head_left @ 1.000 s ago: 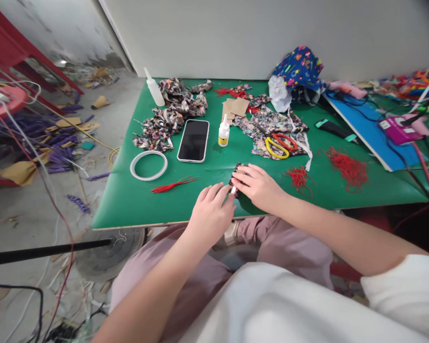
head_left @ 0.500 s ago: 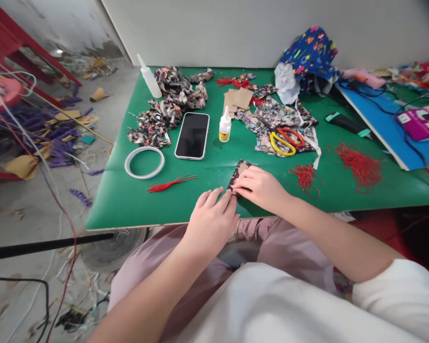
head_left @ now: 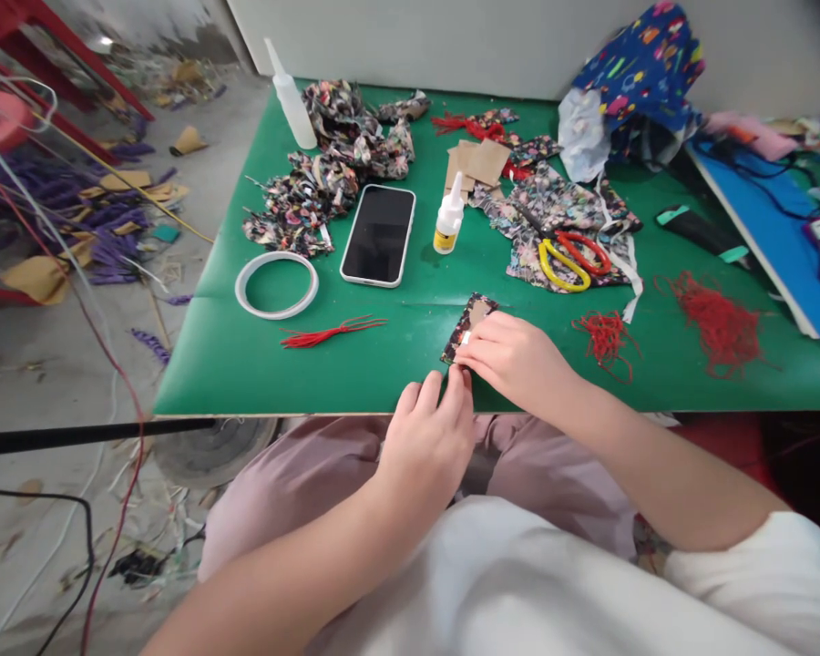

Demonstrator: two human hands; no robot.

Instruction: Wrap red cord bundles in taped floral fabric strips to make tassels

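A small dark floral cloth piece (head_left: pixel 459 333) with a brown card patch lies near the front edge of the green table (head_left: pixel 211 364). My right hand (head_left: pixel 512 355) has its fingers pinched on the lower right part of this piece. At the piece's bottom end, my left hand (head_left: pixel 427 428) touches it with bent fingertips; what those fingers grip, if anything, is hidden. Behind the piece stands a small white glue bottle with a yellow label (head_left: pixel 447 219). A red thread bundle (head_left: pixel 328 334) lies to the left.
Around lie a phone (head_left: pixel 378 235), a white tape ring (head_left: pixel 277 285), scissors (head_left: pixel 567 260), floral scraps (head_left: pixel 314 196), brown cards (head_left: pixel 485 162) and red thread piles (head_left: pixel 714 319). A tall bottle (head_left: pixel 293 109) stands back left; a blue board (head_left: pixel 758 228) lies right.
The camera view has shifted. The right fingers sit a little lower on the piece, so more of its patch shows. My left hand has drawn slightly back toward the table edge.
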